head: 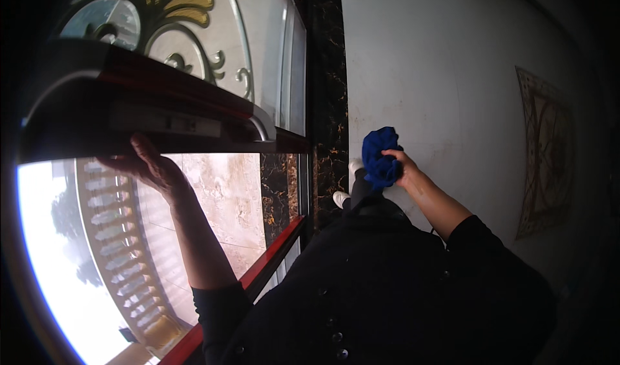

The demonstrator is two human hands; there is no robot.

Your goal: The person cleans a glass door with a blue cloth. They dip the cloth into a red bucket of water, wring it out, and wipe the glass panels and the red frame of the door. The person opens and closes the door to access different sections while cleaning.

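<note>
My right hand [404, 165] holds a crumpled blue cloth [380, 159] in front of my body, over the pale floor. On the other side, my left hand [157, 171] is raised with its fingers spread, thumb upward, at the lower edge of a dark door frame bar [164, 123]. Whether its fingertips press on the bar cannot be told. A silver curved handle [264, 125] sits at the bar's right end. Glass with scrolled metalwork and a golden leaf ornament [189, 2] shows above the bar.
A red-edged frame rail [273, 251] runs beside my left arm. Through the opening are a stone balustrade [118, 239] and pale tiles [227, 190]. A dark marble strip [331, 74] borders the pale floor [426, 74]. A patterned floor panel [545, 157] lies at the right.
</note>
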